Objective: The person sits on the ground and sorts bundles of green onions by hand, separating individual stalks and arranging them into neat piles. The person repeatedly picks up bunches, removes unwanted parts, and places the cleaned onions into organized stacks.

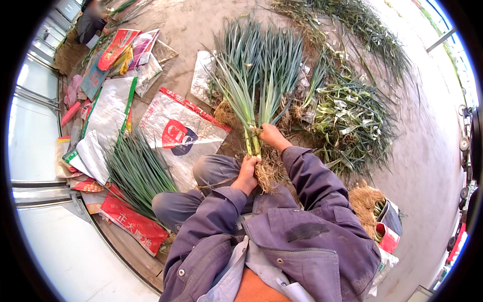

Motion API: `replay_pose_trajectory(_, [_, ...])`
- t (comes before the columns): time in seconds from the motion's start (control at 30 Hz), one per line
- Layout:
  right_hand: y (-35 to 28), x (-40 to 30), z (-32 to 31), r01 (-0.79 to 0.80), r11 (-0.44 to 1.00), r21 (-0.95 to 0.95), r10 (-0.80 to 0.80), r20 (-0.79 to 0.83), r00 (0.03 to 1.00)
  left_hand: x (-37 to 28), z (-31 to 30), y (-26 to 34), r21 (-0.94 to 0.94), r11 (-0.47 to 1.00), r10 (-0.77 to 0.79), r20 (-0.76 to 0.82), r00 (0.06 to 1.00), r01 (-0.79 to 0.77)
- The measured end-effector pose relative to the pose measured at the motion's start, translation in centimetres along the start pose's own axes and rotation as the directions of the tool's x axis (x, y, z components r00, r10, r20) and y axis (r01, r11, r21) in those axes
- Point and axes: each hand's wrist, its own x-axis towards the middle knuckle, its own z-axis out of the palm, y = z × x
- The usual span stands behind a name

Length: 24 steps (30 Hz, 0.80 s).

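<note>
A small bunch of green onion plants [250,141] stands out in front of me, its leaves fanning away and its pale roots [267,173] hanging toward my lap. My left hand [246,176] is closed around the stalks just above the roots. Higher up, my right hand [274,136] grips the stalks or outer leaves at their right side; which of the two is hidden by the fingers. Behind the bunch lies a large heap of similar green onions [260,56], with brown roots toward me.
Stripped leaves [351,117] are piled at the right. A bundle of green onions [139,170] lies left of my knee, near a printed woven sack [185,136]. A wrapped rooty bundle [366,204] sits by my right side. A person [92,22] crouches at the far left.
</note>
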Motion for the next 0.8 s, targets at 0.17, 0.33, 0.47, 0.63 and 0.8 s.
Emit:
replay_pose_trajectory(0.17, [-0.2,1.9,1.7,-0.024,0.992,-0.125,0.021,-0.022,1.0,0.2,-0.6,0.1,0.048,0.998,0.027,0.005,1.0,-0.027])
replay_pose_trajectory(0.33, [0.9,2.1,2.0,-0.024,0.996,0.089,0.037,-0.147,0.989,-2.4,2.5,1.4,-0.023,0.999,0.024,-0.015,1.0,-0.024])
replay_pose_trajectory(0.47, [2.2,-0.8,3.3,0.201,0.885,0.42,-0.049,-0.345,0.937,1.0,-1.7,0.3,-0.068,0.982,-0.177,0.029,0.984,0.178])
replay_pose_trajectory(0.63, [0.1,-7.4,-0.6,-0.118,0.382,0.916,0.101,0.086,0.991,0.0,-0.1,1.1,-0.172,0.975,-0.128,0.091,0.988,0.142])
replay_pose_trajectory(0.8, [-3.1,-12.2,-7.0,-0.222,0.252,0.942,-0.003,0.23,0.973,0.2,0.3,0.6,-0.109,0.994,-0.025,0.015,1.0,0.027])
